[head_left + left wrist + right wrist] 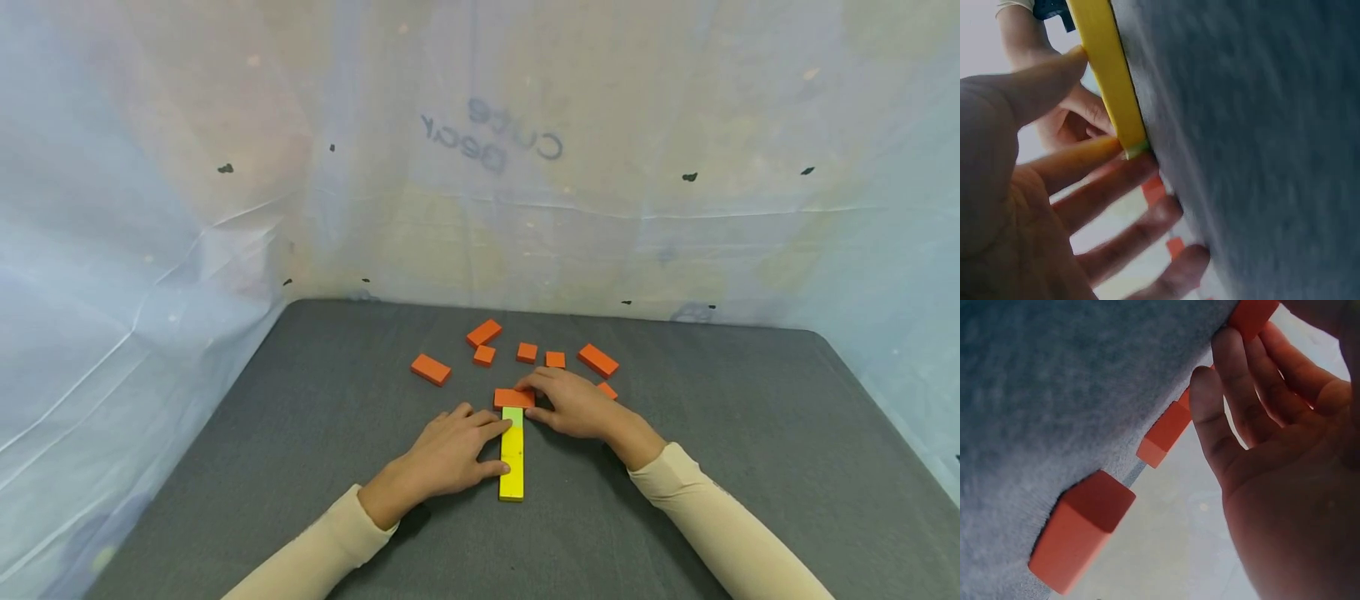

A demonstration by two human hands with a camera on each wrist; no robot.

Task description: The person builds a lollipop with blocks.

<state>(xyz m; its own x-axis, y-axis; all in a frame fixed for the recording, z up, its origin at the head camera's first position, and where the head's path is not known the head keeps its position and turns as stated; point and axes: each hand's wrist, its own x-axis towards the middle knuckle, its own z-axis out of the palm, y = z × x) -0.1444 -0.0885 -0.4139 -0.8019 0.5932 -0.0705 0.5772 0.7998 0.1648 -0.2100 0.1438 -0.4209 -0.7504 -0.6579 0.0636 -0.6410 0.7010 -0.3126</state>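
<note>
A narrow yellow strip of wooden blocks [512, 483] lies lengthwise on the dark table, with a light green block [513, 414] at its far end. Crosswise against the green block is an orange rectangular block [507, 398]. My right hand [576, 405] pinches that orange block's right end, thumb on the near side and fingers on the far side. At the strip's left side, my left hand [453, 454] touches the yellow with its thumb and a fingertip near the green, its fingers extended. The left wrist view shows the yellow strip [1107, 69] against those fingertips.
Beyond the hands lie several loose orange blocks, among them a long one [431, 370] at left, a small square one [527, 352] in the middle and a long one [597, 361] at right. A pale sheet [480, 250] hangs along the table's [300, 433] far edge.
</note>
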